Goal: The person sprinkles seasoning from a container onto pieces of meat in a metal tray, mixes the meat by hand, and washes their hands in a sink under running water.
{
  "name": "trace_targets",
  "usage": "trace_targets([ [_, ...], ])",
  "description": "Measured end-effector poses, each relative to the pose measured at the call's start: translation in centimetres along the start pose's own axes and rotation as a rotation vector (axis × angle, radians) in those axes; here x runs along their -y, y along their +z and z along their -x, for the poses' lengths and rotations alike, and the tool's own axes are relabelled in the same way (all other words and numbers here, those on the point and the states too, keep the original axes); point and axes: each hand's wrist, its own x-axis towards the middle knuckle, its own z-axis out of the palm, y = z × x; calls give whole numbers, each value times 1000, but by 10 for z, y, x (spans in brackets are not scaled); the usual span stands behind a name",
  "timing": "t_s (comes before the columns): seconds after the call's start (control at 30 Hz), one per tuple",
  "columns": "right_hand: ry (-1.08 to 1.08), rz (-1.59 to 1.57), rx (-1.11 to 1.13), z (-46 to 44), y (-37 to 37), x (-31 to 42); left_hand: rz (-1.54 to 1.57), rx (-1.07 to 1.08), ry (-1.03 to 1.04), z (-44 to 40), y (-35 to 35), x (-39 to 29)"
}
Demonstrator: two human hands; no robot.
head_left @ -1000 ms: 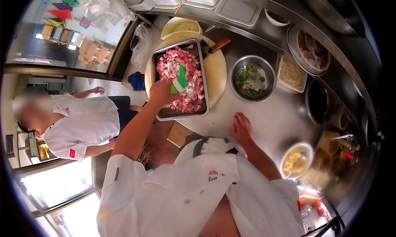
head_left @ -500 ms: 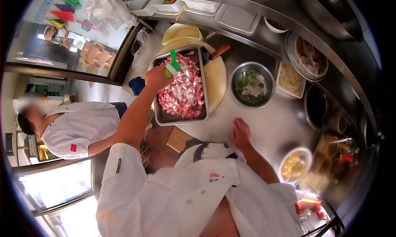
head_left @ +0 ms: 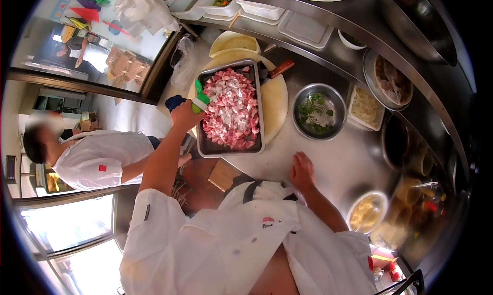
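Observation:
My left hand (head_left: 186, 116) is closed around a green-and-white seasoning shaker (head_left: 201, 100) with a raised green flip lid, at the left rim of a metal tray (head_left: 229, 152). Chopped raw meat (head_left: 231, 110) fills much of the tray, and white powder lies over its middle. The tray rests on a round cutting board (head_left: 277, 102). Resting on the steel counter (head_left: 262, 163), my right hand (head_left: 302, 170) has its fingers stretched out and holds nothing. Near it stands a metal bowl (head_left: 296, 125) with chopped green herbs (head_left: 316, 110) inside.
A knife with a brown handle (head_left: 282, 68) lies behind the tray on the board. To the right are a container of pale strips (head_left: 364, 107) and a bowl of yellowish food (head_left: 367, 213). Shelves hang over the counter's back. A co-worker in white (head_left: 102, 159) stands at left.
My left hand has drawn the shaker leftward and down, from over the meat to the tray's left edge. More of the meat now shows. The right hand stays on the counter.

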Motion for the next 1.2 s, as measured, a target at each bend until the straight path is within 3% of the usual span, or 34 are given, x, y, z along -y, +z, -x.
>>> trace_targets([
  [0.5, -46, 16, -29, 4, 1, -2, 127, -69, 128, 17, -6, -34],
  [1.03, -47, 29, -31, 7, 6, -7, 19, 108, 140, 82, -8, -8],
  [1.2, -53, 53, -31, 6, 10, -8, 87, 116, 235, 105, -6, -18],
])
